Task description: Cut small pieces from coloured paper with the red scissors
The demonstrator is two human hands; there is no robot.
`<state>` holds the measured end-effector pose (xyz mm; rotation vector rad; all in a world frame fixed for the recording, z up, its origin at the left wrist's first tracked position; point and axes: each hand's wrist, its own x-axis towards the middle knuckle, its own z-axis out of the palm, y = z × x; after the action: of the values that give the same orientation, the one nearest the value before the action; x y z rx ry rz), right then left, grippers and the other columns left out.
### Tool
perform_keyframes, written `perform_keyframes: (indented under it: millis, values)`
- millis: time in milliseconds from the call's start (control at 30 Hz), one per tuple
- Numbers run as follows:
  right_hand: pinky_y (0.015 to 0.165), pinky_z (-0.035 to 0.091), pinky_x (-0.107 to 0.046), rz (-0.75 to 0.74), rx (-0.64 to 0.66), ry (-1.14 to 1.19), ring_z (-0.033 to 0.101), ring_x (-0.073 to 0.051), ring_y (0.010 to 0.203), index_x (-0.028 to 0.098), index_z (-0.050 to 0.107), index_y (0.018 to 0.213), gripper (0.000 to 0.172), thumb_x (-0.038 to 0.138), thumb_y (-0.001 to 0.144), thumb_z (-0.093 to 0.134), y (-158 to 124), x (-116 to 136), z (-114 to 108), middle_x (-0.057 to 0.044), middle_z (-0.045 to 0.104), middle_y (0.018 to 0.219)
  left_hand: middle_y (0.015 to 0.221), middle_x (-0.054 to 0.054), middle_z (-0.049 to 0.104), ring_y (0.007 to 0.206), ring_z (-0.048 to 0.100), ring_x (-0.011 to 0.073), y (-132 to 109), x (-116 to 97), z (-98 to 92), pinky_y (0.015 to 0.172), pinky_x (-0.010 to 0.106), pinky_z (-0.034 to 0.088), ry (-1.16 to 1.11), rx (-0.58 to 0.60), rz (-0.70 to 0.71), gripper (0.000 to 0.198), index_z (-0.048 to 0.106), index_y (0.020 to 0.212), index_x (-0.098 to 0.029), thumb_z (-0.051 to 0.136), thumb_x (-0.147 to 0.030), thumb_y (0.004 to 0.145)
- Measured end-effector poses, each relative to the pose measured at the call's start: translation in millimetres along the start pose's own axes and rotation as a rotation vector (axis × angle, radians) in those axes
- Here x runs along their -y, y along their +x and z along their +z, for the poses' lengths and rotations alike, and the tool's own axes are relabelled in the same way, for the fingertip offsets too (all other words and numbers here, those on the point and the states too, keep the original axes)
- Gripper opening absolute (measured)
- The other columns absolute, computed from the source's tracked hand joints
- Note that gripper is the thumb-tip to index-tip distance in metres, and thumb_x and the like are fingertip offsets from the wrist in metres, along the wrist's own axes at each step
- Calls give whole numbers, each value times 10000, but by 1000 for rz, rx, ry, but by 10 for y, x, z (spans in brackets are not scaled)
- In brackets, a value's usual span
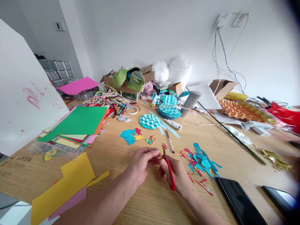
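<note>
My right hand [174, 170] is closed around red-handled scissors [172, 179], whose dark blades point away from me. Close beside the blades, my left hand [144, 159] is pinched at the fingertips on a small yellow paper piece, mostly hidden by the fingers. Just beyond both hands lie a pile of tiny coloured paper bits [150, 139] and a pen [170, 141]. Blue, red and yellow fish cut-outs [128, 136] rest farther left. To the right of my right hand is a heap of blue and red paper scraps [202, 161].
Coloured paper sheets [77, 123] are stacked at left, with yellow paper [67, 184] nearer me. A scalloped blue disc [149, 121], glue tube [173, 124] and grey cylinder [191, 103] stand beyond. A phone [239, 200] lies at front right; a long green stick [234, 139] crosses the right side.
</note>
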<state>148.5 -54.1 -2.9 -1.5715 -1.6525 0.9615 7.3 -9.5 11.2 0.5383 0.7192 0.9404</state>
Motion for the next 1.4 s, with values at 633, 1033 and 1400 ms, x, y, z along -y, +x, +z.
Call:
perform_keyframes:
  millis: [633,1033,1400]
  values:
    - [429,317,-208,36,74,-39,482,-116,444,152,532,670,527,618,890,424,-2,-1,61,-17,558,517,608,44,646,561,529,100,-56,136,54,573,230,403,-70,-143,39,221,718,646,-113,819,-277,538]
    - [390,281,-201,71,79,-45,434,-98,387,173,479,589,561,669,847,444,1,40,60,-4,522,456,666,58,666,575,509,93,-47,171,52,592,234,411,-73,-181,61,198,719,638,-120,807,-273,547]
    - [377,280,-205,115,103,35,422,-96,371,170,493,590,576,697,821,454,-1,32,73,6,502,452,655,63,663,602,538,112,-38,182,65,627,247,429,-104,-217,68,171,715,629,-114,796,-232,536]
